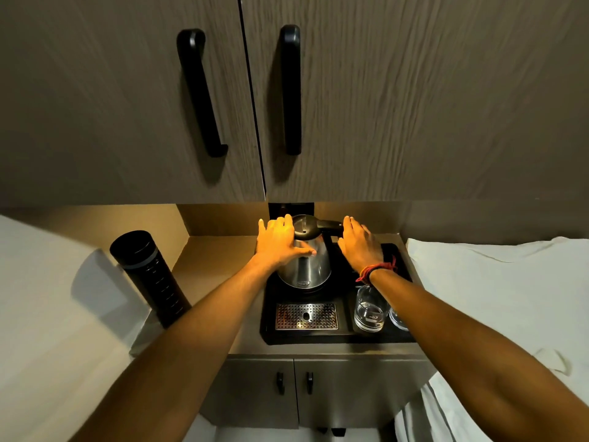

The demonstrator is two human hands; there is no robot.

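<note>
A steel electric kettle (307, 269) with a black lid and black handle stands on the back of a black tray (318, 338) on a small counter. My left hand (278, 242) lies against the kettle's left side, fingers straight and the thumb across the steel body. My right hand (360, 242) hovers with straight fingers just right of the black handle (331, 225); I cannot tell whether it touches it. A red thread band circles my right wrist.
Two empty drinking glasses (371, 311) stand on the tray's right part, and a perforated metal drip grate (306, 316) lies at its front. A tall black cylinder (149, 275) stands at the counter's left. Cabinet doors with black handles (291, 90) hang overhead. White bedding lies on both sides.
</note>
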